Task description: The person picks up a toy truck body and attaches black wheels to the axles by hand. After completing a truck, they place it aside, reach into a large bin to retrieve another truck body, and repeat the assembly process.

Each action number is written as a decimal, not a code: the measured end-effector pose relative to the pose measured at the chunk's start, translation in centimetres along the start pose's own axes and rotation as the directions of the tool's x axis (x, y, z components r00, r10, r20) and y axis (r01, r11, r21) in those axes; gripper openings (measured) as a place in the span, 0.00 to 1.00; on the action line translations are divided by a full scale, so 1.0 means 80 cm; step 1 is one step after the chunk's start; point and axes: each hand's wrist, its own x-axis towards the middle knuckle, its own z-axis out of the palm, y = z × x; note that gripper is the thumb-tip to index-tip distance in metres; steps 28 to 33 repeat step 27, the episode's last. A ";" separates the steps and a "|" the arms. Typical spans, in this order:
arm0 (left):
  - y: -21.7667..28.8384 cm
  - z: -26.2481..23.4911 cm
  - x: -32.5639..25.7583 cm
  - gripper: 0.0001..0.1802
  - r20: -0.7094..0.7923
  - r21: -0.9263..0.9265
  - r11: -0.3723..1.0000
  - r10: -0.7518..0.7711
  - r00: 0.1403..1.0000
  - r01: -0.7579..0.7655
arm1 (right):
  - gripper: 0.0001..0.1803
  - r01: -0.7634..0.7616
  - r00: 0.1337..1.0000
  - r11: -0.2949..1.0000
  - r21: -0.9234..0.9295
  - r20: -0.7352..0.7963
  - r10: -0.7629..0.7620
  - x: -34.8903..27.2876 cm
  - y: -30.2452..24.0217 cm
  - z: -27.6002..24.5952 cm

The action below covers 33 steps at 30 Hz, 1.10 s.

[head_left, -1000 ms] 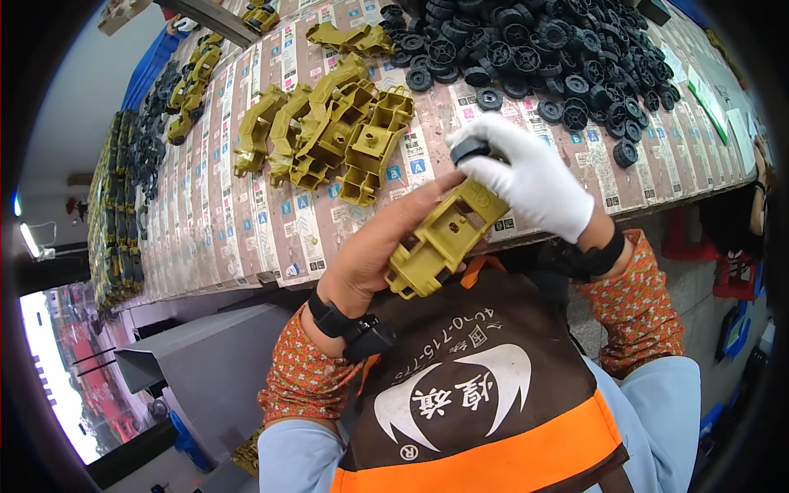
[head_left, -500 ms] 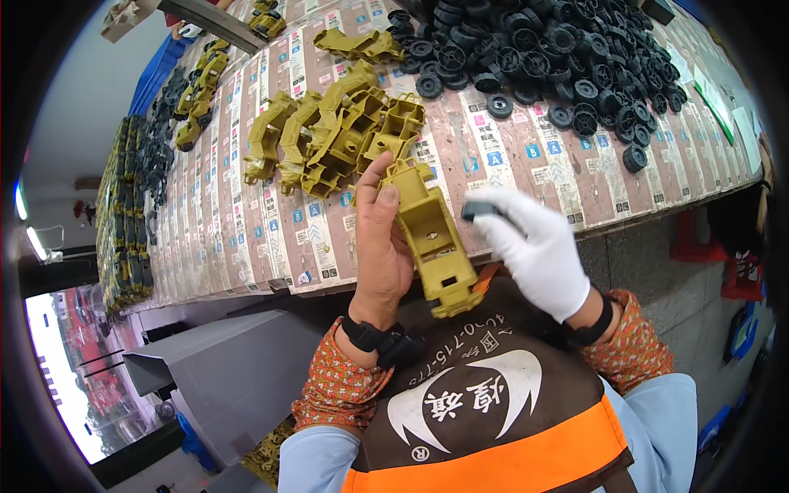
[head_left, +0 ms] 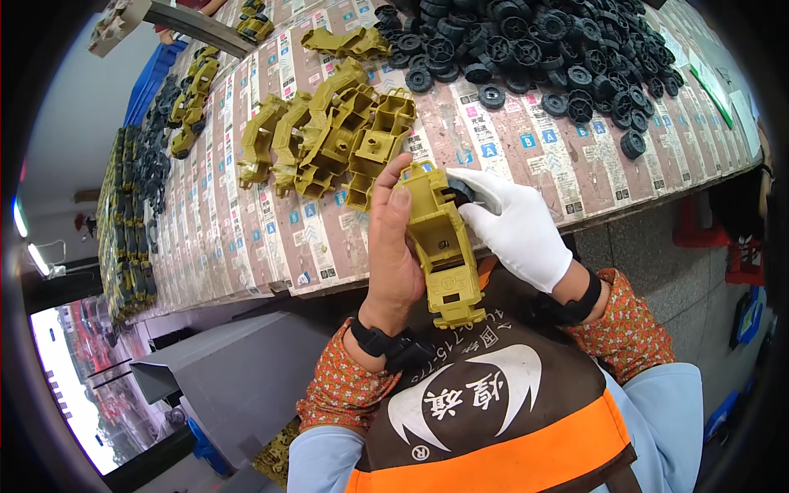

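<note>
My bare left hand (head_left: 393,238) is closed round the left side of a yellow-green plastic toy truck body (head_left: 441,220), held up in front of my apron. The body's open bed and cab face up at me. My right hand (head_left: 518,230), in a white glove, pinches a black toy wheel (head_left: 460,191) against the body's right side near its far end. Fingers and the body partly cover that wheel. Beyond my left hand, several more truck bodies (head_left: 333,135) lie heaped on the table.
A large pile of black wheels (head_left: 526,49) covers the table's far right, with a stray wheel (head_left: 633,145) near the edge. Bodies with wheels (head_left: 191,107) stand in a row at far left. A grey box (head_left: 238,374) stands below the table, left of me.
My right hand has moved left and brought the wheel from beside the truck body up against its side. The body has shifted slightly right and down in my left hand.
</note>
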 end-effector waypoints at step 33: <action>-0.033 0.008 -0.010 0.30 0.093 0.675 0.666 0.351 0.932 -0.318 | 0.33 0.239 0.971 0.826 -0.511 0.104 -0.217 -0.033 -0.016 -0.012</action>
